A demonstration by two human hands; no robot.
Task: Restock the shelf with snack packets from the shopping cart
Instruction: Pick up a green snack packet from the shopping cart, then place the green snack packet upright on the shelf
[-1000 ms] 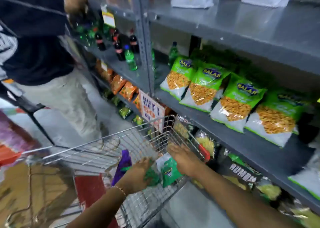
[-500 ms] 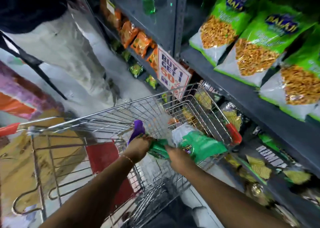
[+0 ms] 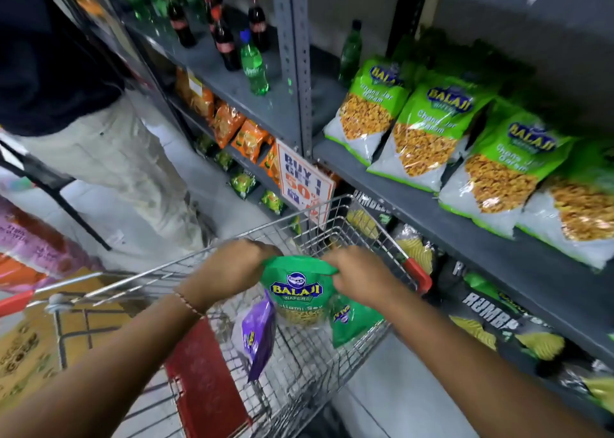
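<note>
left hand (image 3: 229,268) pinching the top left corner of a green balaji packet (image 3: 295,291), right hand (image 3: 357,279) pinching the top right corner, fingers closed on the seal. packet upright, hanging over the wire shopping cart (image 3: 365,218), above its rim. purple packet (image 3: 257,334) and second green packet (image 3: 352,321) lower in the basket. cart's right edge just beside the grey shelf (image 3: 432,201). row of chana jor garam bags (image 3: 422,131) filling the shelf's back, bare strip along the front lip. another person's trousers (image 3: 109,158) left, near the cart's far end.
</note>
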